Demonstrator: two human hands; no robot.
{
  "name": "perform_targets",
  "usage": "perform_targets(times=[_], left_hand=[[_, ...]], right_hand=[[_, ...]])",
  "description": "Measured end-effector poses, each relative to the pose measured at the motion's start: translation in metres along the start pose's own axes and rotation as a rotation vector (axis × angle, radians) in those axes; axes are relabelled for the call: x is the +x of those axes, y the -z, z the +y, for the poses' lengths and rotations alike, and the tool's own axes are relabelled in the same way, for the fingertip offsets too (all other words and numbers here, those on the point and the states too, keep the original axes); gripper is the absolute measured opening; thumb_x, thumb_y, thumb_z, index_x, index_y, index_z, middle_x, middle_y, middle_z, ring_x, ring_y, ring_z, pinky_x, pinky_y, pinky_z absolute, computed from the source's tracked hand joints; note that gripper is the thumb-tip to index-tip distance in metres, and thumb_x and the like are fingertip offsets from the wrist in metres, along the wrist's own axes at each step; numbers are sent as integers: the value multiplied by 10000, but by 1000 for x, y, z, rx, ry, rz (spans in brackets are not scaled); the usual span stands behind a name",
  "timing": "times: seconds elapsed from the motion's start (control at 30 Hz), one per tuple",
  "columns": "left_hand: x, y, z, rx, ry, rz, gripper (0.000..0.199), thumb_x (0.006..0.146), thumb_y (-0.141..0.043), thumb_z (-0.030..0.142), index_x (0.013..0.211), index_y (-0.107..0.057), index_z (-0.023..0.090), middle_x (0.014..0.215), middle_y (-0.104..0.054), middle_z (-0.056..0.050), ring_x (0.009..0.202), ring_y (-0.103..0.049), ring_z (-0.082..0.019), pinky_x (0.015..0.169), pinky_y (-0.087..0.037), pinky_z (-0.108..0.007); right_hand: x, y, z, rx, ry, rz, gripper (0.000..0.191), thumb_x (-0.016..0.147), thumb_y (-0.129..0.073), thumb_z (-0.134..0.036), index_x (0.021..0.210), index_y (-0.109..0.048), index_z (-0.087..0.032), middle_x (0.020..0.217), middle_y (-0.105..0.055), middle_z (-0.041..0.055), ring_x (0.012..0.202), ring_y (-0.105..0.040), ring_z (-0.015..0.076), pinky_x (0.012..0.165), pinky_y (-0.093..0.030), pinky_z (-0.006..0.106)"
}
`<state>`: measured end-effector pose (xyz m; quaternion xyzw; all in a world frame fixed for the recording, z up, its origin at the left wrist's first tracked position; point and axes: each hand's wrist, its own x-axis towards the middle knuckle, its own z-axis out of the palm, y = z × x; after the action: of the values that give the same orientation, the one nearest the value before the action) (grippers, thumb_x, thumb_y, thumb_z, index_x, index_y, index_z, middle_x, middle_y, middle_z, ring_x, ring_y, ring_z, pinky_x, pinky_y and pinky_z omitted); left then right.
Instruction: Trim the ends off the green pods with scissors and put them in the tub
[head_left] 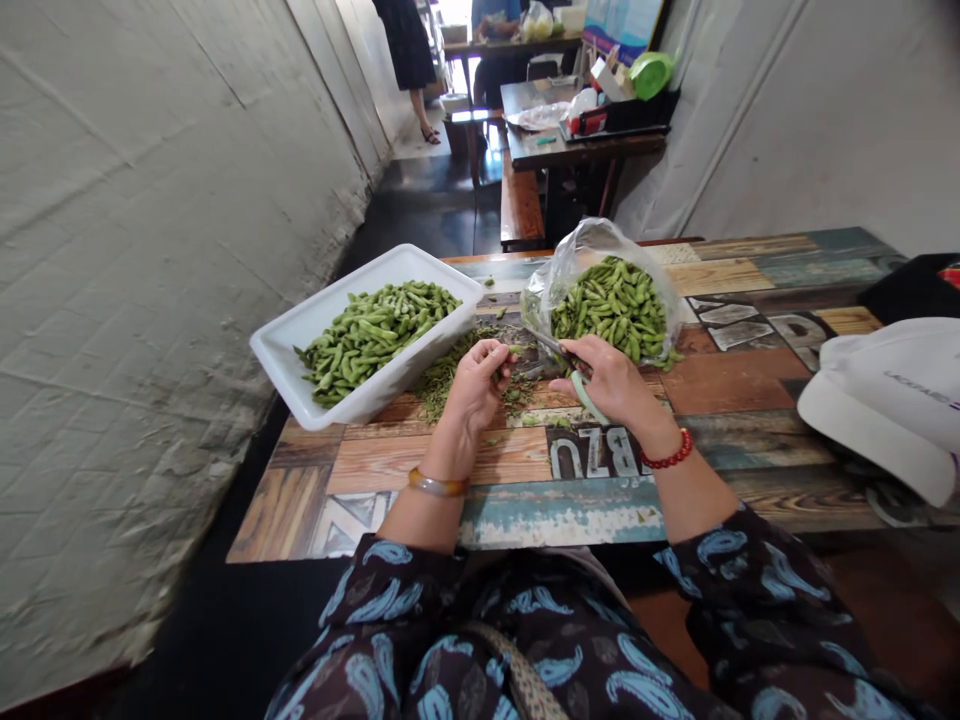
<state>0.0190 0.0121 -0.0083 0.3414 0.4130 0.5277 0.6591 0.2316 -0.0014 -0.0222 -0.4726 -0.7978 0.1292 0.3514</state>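
Note:
My left hand [480, 382] is closed, pinching a green edamame pod [514, 350] whose tip shows past the fingers. In my right hand [609, 380] is a pair of scissors [589, 396] with pale green handles, its blades pointing left toward the pod. Left of my hands stands a white plastic tub [352, 408] holding a heap of edamame pods [375, 335]. Beyond my right hand a clear plastic bag [541, 290] lies with its mouth toward me, full of more pods [615, 305]. Small green trimmings [442, 385] are scattered on the table between tub and bag.
The wood-patterned table [757, 385] carries a white cap [885, 400] at the right. A whitewashed wall [150, 250] runs along the left. Farther off are a bench [521, 205], a second table [540, 150] with a black tray, and people near the doorway.

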Motion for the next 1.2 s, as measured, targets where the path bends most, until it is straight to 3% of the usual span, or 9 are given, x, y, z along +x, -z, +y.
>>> perform_targets(times=[0.23, 0.5, 0.7, 0.87, 1.0, 1.1, 1.2], left_hand=[[-2, -4, -6, -78, 35, -29, 415, 581, -844, 327, 770, -509, 172, 683, -580, 41, 549, -462, -49, 464, -287, -158], [-6, -11, -12, -12, 50, -109, 415, 595, -864, 374, 836, -616, 145, 712, -623, 8, 536, -453, -44, 452, -270, -166], [-7, -13, -12, 67, -5, -100, 360, 631, -837, 382, 784, -615, 144, 685, -633, 3, 523, -450, -46, 456, -269, -168], [-6, -12, -9, 58, 31, -122, 348, 656, -815, 352, 884, -644, 153, 687, -626, 3, 536, -484, -56, 460, -294, -171], [-5, -12, -4, -65, 112, -185, 409, 648, -795, 301, 1007, -640, 179, 691, -573, 22, 542, -492, -64, 432, -291, -169], [-6, -13, -2, -92, 116, -181, 319, 649, -788, 333, 839, -575, 191, 718, -547, 26, 556, -489, -62, 419, -288, -160], [-7, -16, -5, -35, 99, -175, 352, 655, -798, 360, 743, -506, 185, 744, -556, 23, 561, -484, -56, 420, -285, -154]], right_hand=[[-1, -6, -9, 48, 110, -66, 557, 800, -759, -376, 1284, -587, -160, 1044, -600, 111, 903, -606, 246, 831, -535, 386], [-2, -13, -5, 74, 74, -52, 512, 801, -752, -378, 1256, -597, -200, 1015, -595, 87, 780, -585, 202, 736, -539, 353], [-1, -13, -3, 62, 60, -42, 454, 821, -733, -406, 1212, -622, -203, 929, -593, 56, 697, -559, 172, 681, -515, 318], [0, -4, -2, 51, 67, -66, 380, 840, -717, -382, 1169, -657, -203, 919, -649, 74, 833, -627, 228, 770, -518, 342], [4, 10, 9, 53, -41, 100, 406, 816, -733, -419, 1147, -680, -189, 936, -673, 83, 860, -643, 240, 815, -524, 366], [6, 21, 19, 137, -179, 295, 430, 829, -700, -461, 1164, -677, -193, 880, -671, 54, 806, -629, 209, 786, -532, 354], [7, 28, 25, 284, -286, 404, 461, 829, -680, -495, 1180, -662, -195, 845, -650, 18, 728, -593, 154, 706, -527, 298]])
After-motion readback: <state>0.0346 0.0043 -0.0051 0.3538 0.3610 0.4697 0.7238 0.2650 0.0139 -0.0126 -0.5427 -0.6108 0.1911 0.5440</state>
